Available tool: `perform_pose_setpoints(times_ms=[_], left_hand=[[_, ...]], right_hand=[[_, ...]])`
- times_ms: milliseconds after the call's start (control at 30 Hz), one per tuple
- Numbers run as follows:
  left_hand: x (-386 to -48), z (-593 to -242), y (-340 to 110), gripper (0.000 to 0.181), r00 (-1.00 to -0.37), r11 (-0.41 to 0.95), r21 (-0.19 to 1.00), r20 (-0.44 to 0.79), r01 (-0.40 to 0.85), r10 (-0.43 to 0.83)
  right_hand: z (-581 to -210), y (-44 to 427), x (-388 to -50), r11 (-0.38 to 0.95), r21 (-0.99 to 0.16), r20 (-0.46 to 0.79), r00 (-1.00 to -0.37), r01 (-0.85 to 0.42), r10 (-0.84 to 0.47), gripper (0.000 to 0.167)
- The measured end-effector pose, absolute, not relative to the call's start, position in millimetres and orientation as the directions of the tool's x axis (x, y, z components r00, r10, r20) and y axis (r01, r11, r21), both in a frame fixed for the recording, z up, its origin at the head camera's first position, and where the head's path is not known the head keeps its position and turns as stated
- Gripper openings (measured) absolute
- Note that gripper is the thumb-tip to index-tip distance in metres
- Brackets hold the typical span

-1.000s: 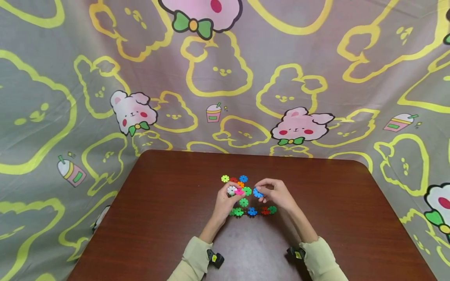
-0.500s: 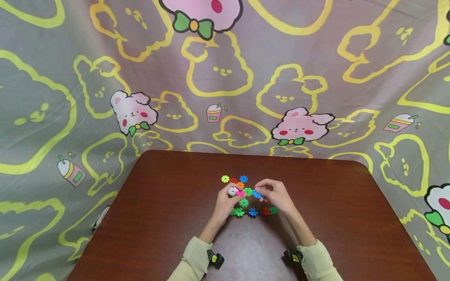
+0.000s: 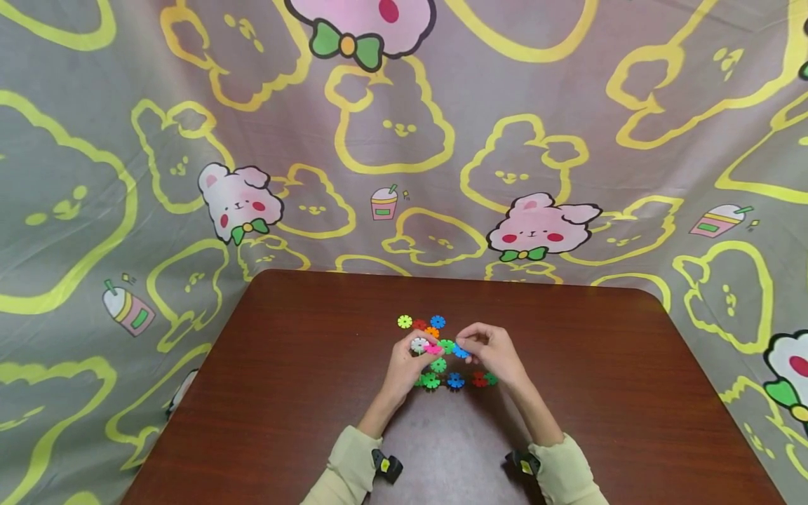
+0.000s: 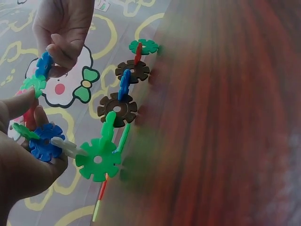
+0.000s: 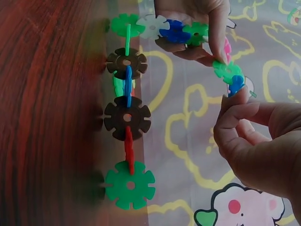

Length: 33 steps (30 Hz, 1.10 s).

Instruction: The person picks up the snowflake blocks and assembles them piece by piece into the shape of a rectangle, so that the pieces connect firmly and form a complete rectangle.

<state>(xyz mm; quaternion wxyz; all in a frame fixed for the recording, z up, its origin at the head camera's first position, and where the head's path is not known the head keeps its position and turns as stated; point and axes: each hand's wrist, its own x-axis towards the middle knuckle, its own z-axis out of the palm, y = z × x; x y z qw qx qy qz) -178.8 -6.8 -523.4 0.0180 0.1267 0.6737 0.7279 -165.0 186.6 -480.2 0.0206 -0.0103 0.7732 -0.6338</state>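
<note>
Toothed plastic discs are joined in chains. In the head view my left hand pinches a pink disc between thumb and fingers, a white disc beside it. My right hand pinches a blue disc, which meets a green disc at its edge in the left wrist view. Another branch, with a dark blue disc and a pale disc, runs under the left palm to a green disc at the table. How deeply the discs interlock cannot be told.
A row of linked discs, with brown discs and an end green disc, stands on the brown table nearer the body. Farther back are a yellow disc and a blue one. A patterned cloth hangs behind.
My right hand has moved slightly left, bringing the blue disc from apart to against the green disc. My left hand keeps its pinch and has barely shifted.
</note>
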Motion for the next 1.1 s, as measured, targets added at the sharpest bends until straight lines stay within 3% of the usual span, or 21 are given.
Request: perform_pose_setpoints(times_ms=[333, 567, 800, 1100], left_hand=[[-179, -528, -5, 0.012, -0.943, -0.117, 0.967, 0.248, 0.226, 0.22], [-179, -528, -5, 0.011, -0.946, -0.103, 0.972, 0.228, 0.209, 0.231], [-178, -528, -5, 0.011, -0.946, -0.094, 0.973, 0.227, 0.211, 0.233], [-180, -532, -6, 0.008, -0.916, -0.096, 0.947, 0.32, 0.306, 0.24]], right_hand=[[-473, 177, -161, 0.292, -0.956, 0.057, -0.997, -0.041, 0.046, 0.005], [-480, 174, -161, 0.345, -0.937, 0.089, -0.993, -0.056, 0.081, 0.007], [-483, 170, -160, 0.355, -0.934, 0.096, -0.987, -0.045, 0.126, 0.004], [-489, 165, -160, 0.32, -0.945, 0.12, -0.981, -0.065, 0.155, 0.005]])
